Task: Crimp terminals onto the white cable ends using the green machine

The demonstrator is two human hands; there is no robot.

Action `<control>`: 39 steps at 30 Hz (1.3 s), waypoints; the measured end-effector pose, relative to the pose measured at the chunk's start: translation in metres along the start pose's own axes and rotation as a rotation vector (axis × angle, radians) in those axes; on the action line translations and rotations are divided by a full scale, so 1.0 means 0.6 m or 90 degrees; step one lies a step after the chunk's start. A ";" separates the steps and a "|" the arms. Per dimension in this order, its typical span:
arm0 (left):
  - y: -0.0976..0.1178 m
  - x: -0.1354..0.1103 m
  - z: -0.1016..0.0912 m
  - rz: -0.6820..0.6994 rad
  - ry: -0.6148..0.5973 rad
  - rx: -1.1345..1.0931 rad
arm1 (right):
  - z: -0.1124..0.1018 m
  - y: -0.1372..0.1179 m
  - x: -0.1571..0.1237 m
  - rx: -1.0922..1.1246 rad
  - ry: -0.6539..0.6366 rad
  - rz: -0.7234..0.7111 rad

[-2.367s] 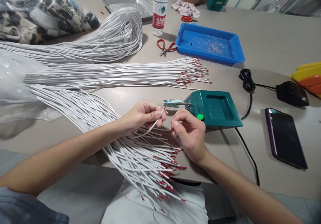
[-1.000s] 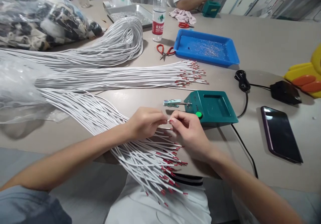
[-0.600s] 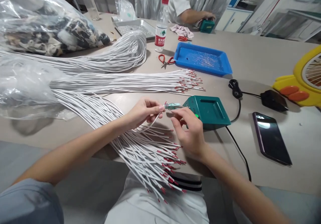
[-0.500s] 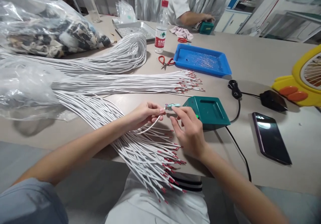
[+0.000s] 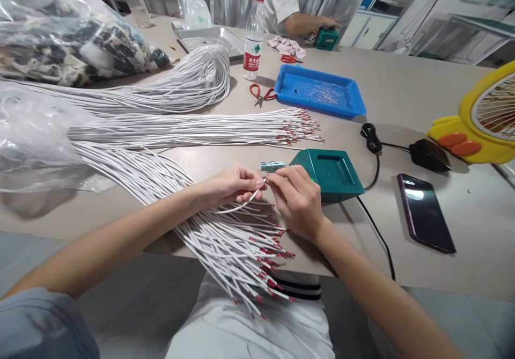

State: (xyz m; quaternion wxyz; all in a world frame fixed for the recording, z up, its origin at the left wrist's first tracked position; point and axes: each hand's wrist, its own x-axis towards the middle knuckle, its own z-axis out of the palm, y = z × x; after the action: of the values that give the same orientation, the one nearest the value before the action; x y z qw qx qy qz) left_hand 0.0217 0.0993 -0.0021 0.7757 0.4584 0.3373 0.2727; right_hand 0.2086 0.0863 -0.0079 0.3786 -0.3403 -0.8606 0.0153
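The white wire curves over the near wire bundle. The left hand pinches it close to its end. The right hand is curled at the same end; whether it grips the wire cannot be seen. A clip and green box are just beyond. A blue tray lies farther back.

cables left of device | phone right | tray behind

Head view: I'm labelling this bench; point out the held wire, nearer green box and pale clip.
Held wire [image 5: 248, 202], head view: loose white stretch.
Nearer green box [image 5: 333, 168], head view: its top recess.
Pale clip [image 5: 274, 165], head view: middle of its body.
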 end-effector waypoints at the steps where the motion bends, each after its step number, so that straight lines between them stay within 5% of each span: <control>1: -0.002 0.000 0.001 0.009 -0.004 0.042 | 0.001 -0.002 0.000 0.023 0.009 0.022; 4: -0.010 -0.001 0.000 0.146 0.063 0.281 | 0.003 -0.014 0.003 0.193 0.010 0.206; 7: -0.017 -0.005 -0.009 0.406 0.178 0.575 | -0.001 -0.030 0.008 0.518 -0.126 0.465; 10: -0.021 -0.006 -0.016 0.549 0.273 0.653 | -0.012 -0.040 0.012 0.682 -0.237 0.521; 12: -0.022 -0.001 -0.018 0.518 0.337 0.566 | -0.024 -0.039 0.017 0.545 -0.192 0.433; 15: -0.017 0.009 -0.017 0.346 0.282 0.433 | -0.047 -0.026 0.031 0.147 -0.164 0.231; 18: -0.011 0.016 -0.015 0.254 0.239 0.372 | -0.061 -0.003 0.048 -0.217 -0.241 0.126; 20: -0.009 0.018 -0.015 0.239 0.255 0.329 | -0.057 0.014 0.056 -0.327 -0.316 0.098; 27: -0.016 0.025 -0.022 0.224 0.229 0.284 | -0.025 0.037 0.063 -0.453 -0.404 0.012; 39: -0.011 0.028 -0.022 0.166 0.231 0.247 | -0.015 0.034 0.083 -0.408 -0.497 -0.004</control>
State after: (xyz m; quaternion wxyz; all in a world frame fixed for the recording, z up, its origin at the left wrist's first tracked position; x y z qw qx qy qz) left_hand 0.0228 0.1157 -0.0172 0.5591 0.5815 0.4544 0.3778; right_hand 0.2025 0.1298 0.0245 -0.0950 -0.4060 -0.9003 -0.1249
